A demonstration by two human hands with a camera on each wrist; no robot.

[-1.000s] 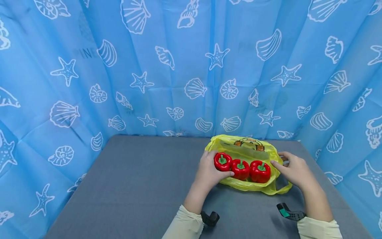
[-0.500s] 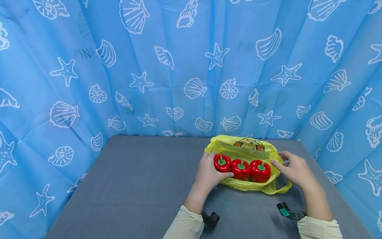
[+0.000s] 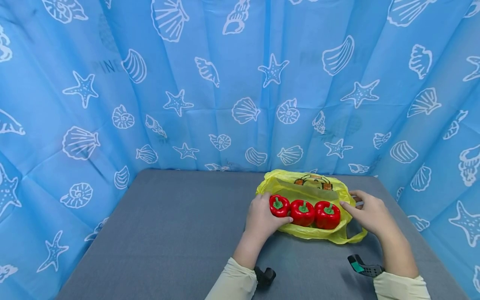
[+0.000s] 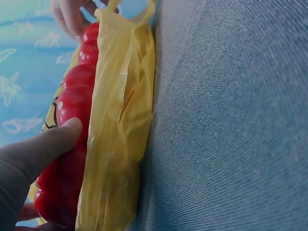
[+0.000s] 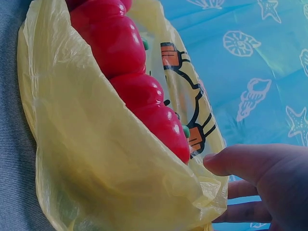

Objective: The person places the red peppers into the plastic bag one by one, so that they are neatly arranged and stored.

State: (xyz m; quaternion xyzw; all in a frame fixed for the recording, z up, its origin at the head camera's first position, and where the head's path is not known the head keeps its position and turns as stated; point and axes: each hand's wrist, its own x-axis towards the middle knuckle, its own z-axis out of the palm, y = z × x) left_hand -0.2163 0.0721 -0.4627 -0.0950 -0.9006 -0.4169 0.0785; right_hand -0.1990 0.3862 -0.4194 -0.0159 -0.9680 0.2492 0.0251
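A yellow plastic bag (image 3: pixel 300 231) lies with its mouth spread wide on the table. Inside, three red bell peppers with green stems sit in a row: a left pepper (image 3: pixel 275 212), a middle pepper (image 3: pixel 300 218) and a right pepper (image 3: pixel 323 221). My left hand (image 3: pixel 260 216) grips the left pepper; its thumb (image 4: pixel 65 134) crosses the near side, its other fingers mostly hidden behind. At the bag's right end my right hand (image 3: pixel 373 212) pinches the rim, thumb (image 5: pixel 226 161) on the inner side and fingers outside.
The grey table (image 3: pixel 187 225) extends left of the bag. A blue curtain (image 3: pixel 232 83) with shell and starfish prints hangs behind and at both sides. One bag handle (image 3: pixel 358 238) loops out at the front right. Black wrist devices (image 3: pixel 365 268) hang over the table.
The left pepper and my left fingers have shifted slightly toward me. My right hand, the bag and the other two peppers look nearly unchanged.
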